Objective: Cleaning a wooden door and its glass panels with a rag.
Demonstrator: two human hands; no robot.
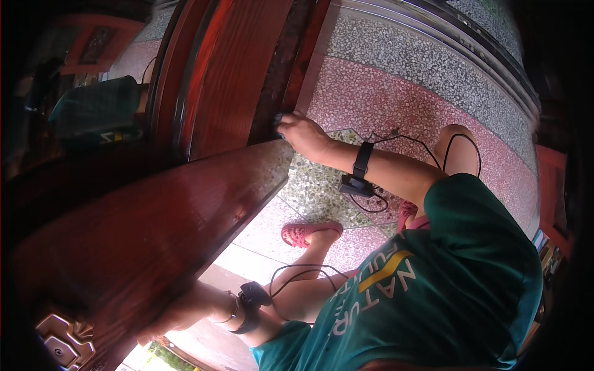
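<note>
My right hand (304,137) is closed around a small dark-blue cloth (280,118), most of it hidden by the fingers. It presses the cloth against dark-red wood at the far end of a wooden door (116,241). Lower in the view, my left hand (181,313) grasps the edge of this same door; some of its fingers are hard to make out. A metal lock plate (60,345) is fixed to the door near that hand.
Black straps carry small boxes on both wrists, the right-hand box (356,185) trailing a cable (408,138). Red woven sandals (312,233) stand on the terrazzo floor (366,95). A metal sill track (445,39) crosses the top right. Glossy dark panels (93,111) at left show reflections.
</note>
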